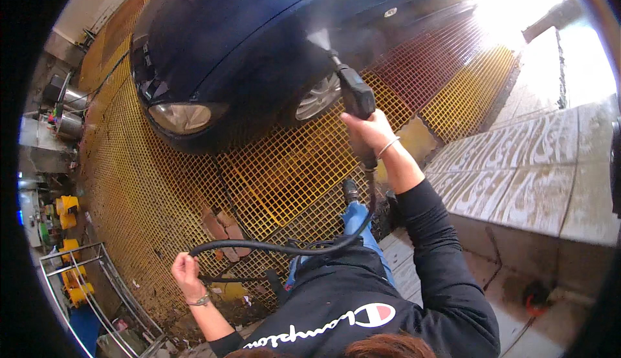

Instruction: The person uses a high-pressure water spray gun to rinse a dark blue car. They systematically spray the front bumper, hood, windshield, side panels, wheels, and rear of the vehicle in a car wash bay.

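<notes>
My right hand (371,132) grips a black pressure washer gun (358,93), its short lance aimed at the car's front fender. A white fan of water spray (320,39) leaves the nozzle and spreads into mist against the bodywork. The dark blue car (233,42) looks wet and glossy; its headlight (180,117) faces me on the left, and an alloy wheel (318,98) is partly hidden behind the gun. From the gun's base a black hose (291,249) loops across my waist to my left hand (187,270), which is closed around it.
Yellow floor grating (286,178) lies under the car, with a dark red section (422,62) beyond the wheel. Broken pieces (225,232) lie on it. A tiled ledge (514,173) runs along the right. At lower left stand a metal rack (102,300) and yellow objects (73,275).
</notes>
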{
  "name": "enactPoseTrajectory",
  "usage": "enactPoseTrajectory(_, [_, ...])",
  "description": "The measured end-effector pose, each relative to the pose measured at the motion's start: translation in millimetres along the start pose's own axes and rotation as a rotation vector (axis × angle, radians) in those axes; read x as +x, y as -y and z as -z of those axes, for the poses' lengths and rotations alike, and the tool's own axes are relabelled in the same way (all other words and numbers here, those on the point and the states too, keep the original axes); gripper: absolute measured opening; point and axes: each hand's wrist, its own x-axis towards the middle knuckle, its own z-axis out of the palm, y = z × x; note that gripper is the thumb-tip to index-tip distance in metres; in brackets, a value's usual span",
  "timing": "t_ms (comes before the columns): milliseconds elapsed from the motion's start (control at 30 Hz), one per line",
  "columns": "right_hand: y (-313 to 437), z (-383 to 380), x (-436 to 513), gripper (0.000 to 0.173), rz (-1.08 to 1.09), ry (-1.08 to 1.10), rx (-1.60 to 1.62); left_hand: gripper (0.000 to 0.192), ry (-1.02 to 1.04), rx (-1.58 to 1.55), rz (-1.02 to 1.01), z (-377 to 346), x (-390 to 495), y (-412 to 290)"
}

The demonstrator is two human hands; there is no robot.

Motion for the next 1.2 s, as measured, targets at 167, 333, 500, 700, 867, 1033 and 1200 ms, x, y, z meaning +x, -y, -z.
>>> enactPoseTrajectory(167, [-20.1, 109.1, 66.7, 0.025, -0.046, -0.355, -0.096, 0.017, 0.050, 0.131, 0.084, -126.7, 8.3, -19.6])
enactPoseTrajectory(333, [-66.3, 166.8, 108.1, 0.023, -0.007, -0.328, 0.002, 0.017, 0.070, 0.153, 0.189, -201.4, 17.9, -34.1])
enactPoseTrajectory(500, [-154.7, 169.4, 144.7, 0.028, -0.117, -0.477, -0.158, 0.023, 0.318, 0.484, 0.405, -250.6, 32.5, -29.5])
enactPoseTrajectory(700, [-252.6, 156.2, 171.5, 0.021, -0.222, -0.388, -0.302, 0.026, 0.317, 0.524, 0.438, -290.0, 66.0, 13.5])
enactPoseTrajectory(867, [-271.7, 107.7, 202.0, 0.032, 0.004, -0.280, -0.491, 0.029, 0.295, 0.618, 0.468, -342.8, 79.0, 75.9])
enactPoseTrajectory(1033, [-277.1, 74.1, 217.3, 0.041, 0.270, -0.071, -0.619, 0.028, 0.167, 0.457, 0.532, -386.0, 89.8, 129.7])
enactPoseTrajectory(1200, [-289.5, 49.2, 237.7, 0.043, 0.335, 0.042, -0.740, 0.034, 0.102, 0.532, 0.542, -391.4, 81.6, 162.2])
